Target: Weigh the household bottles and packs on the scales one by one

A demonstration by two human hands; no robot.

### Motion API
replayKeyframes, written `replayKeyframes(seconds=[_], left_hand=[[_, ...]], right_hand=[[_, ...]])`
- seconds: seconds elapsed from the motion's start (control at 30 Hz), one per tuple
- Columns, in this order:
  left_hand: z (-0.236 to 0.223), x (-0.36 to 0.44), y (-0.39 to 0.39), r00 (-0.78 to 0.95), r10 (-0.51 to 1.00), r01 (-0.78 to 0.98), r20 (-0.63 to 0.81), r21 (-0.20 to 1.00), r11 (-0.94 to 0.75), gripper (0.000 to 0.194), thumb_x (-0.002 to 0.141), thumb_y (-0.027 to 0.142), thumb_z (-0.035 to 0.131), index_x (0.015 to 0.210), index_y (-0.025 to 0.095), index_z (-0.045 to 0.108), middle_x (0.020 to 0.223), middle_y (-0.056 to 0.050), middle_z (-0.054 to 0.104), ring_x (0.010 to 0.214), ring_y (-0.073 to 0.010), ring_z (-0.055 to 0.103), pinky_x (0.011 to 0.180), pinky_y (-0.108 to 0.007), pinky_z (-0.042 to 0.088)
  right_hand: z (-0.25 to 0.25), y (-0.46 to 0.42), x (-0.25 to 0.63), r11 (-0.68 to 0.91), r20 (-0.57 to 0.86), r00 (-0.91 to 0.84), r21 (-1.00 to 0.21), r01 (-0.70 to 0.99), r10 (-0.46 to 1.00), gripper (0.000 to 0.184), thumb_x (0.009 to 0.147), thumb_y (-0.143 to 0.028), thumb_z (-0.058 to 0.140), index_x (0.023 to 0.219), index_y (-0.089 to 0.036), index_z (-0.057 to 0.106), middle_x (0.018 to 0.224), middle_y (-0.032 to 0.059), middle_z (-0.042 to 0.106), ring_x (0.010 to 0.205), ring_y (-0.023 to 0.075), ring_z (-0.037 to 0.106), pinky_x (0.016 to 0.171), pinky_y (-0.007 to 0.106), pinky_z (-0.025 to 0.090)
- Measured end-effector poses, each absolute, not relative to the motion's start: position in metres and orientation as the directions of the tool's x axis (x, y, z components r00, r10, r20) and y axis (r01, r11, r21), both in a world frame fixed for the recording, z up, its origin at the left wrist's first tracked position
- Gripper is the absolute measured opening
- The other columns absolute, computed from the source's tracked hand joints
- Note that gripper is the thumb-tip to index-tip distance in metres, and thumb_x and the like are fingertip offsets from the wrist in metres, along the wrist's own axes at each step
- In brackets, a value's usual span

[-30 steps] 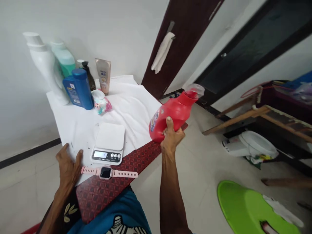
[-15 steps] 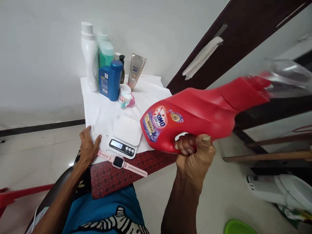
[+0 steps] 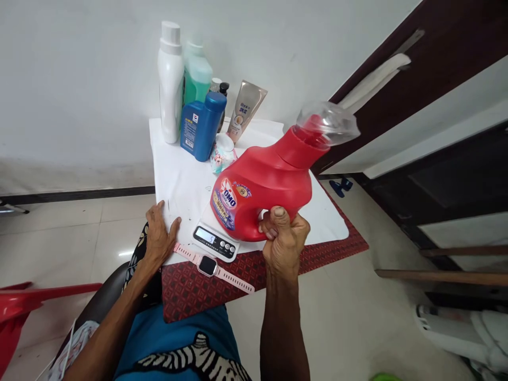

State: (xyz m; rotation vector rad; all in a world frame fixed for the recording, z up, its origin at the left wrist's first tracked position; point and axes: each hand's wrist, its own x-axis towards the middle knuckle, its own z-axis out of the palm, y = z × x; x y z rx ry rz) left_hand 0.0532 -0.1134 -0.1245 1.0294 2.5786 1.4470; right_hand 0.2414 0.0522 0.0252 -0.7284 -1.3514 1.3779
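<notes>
My right hand [image 3: 286,241] is wrapped round the handle of a red OMO laundry detergent bottle [image 3: 265,174]. The bottle is tilted, its clear cap [image 3: 337,124] pointing up and right. Its labelled lower end is over a white digital kitchen scale [image 3: 216,244] and hides most of the weighing plate; whether the two touch I cannot tell. A digit shows on the scale's lit display. At the left table edge my left hand [image 3: 161,235] rests on the white sheet [image 3: 180,185], thumb apart from the fingers, holding nothing. Near it lies a pink-strapped smartwatch [image 3: 207,265].
At the back of the table stand a white bottle [image 3: 170,90], a green bottle [image 3: 198,74], a blue bottle [image 3: 202,127], a beige tube [image 3: 246,108] and a small wrapped pack [image 3: 222,153]. A red chair [image 3: 24,301] is at the left; wooden bars [image 3: 444,276] are at the right.
The detergent bottle has moved left and is more upright, now over the scale, with my right hand still gripping it. The camera view has shifted slightly. My left hand stays at the table edge.
</notes>
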Motion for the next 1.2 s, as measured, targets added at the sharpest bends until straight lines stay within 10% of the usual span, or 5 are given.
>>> replayKeyframes(seconds=[0.27,0.47,0.7,0.97,1.2], left_hand=[[-0.122,0.052,-0.116,-0.762,0.574,0.574,0.299,0.722,0.386,0.072,0.103,0.054,0.058,0.157,0.009,0.044,0.150,-0.026,0.054,0.144,-0.0421,0.050,0.125,-0.071,0.043],[-0.121,0.052,-0.115,-0.762,0.570,0.572,0.308,0.733,0.368,0.071,0.102,0.054,0.058,0.158,0.012,0.044,0.150,-0.024,0.054,0.144,-0.0415,0.050,0.124,-0.069,0.044],[-0.116,0.053,-0.116,-0.765,0.589,0.556,0.261,0.729,0.399,0.074,0.103,0.055,0.058,0.159,0.009,0.042,0.153,-0.026,0.052,0.147,-0.0412,0.048,0.127,-0.069,0.043],[-0.116,0.056,-0.113,-0.804,0.554,0.489,0.214,0.769,0.413,0.074,0.104,0.059,0.054,0.157,0.009,0.047,0.151,-0.025,0.056,0.146,-0.0411,0.049,0.126,-0.070,0.043],[-0.116,0.063,-0.110,-0.851,0.500,0.407,0.162,0.806,0.430,0.076,0.103,0.064,0.051,0.158,0.013,0.048,0.154,-0.023,0.055,0.150,-0.0416,0.046,0.127,-0.072,0.041]], right_hand=[[0.026,0.065,0.273,0.382,0.363,-0.450,-0.923,-0.052,0.816,0.047,0.094,-0.068,0.072,0.084,-0.022,0.069,0.075,0.0013,0.067,0.071,0.0184,0.063,0.068,0.034,0.051],[0.025,0.076,0.305,0.529,0.524,-0.085,-0.847,0.060,0.848,0.044,0.099,-0.064,0.063,0.099,-0.021,0.073,0.082,0.0009,0.070,0.077,0.0195,0.068,0.077,0.037,0.055],[0.012,0.055,0.273,0.358,0.339,-0.302,-0.934,0.010,0.891,0.044,0.086,-0.064,0.080,0.090,-0.022,0.071,0.079,0.0017,0.071,0.074,0.0197,0.065,0.069,0.034,0.055],[0.011,0.081,0.250,0.270,0.286,-0.131,-0.954,-0.127,0.949,0.049,0.075,-0.058,0.090,0.065,-0.022,0.059,0.054,-0.0087,0.039,0.050,0.0090,0.033,0.049,0.026,0.037],[0.025,0.151,0.228,0.410,0.407,0.086,-0.912,-0.014,0.909,0.048,0.078,-0.056,0.089,0.064,-0.023,0.057,0.058,-0.0070,0.041,0.054,0.0109,0.036,0.052,0.028,0.039]])
